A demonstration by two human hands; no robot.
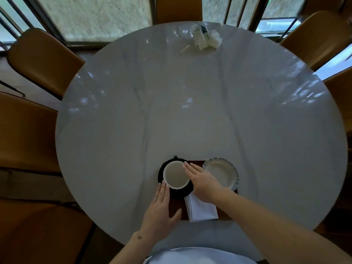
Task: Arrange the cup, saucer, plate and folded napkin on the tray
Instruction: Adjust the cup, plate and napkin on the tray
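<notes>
Two flat, straight-fingered hands flank the cup point(176, 174) on its dark saucer point(172, 191): left hand point(161, 208) at seven o'clock, right hand point(200, 179) at three. Best to nudge the saucer gently, sliding it fully onto the tray point(176, 208) beside the plate point(221, 173) and napkin point(202, 208).

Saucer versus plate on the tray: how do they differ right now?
The saucer is black and smooth-rimmed; the plate is white with a scalloped, glassy rim. The saucer carries the cup; the plate carries nothing. The saucer sits left, between both hands; the plate sits right, untouched. Both are round and lie flat.
</notes>
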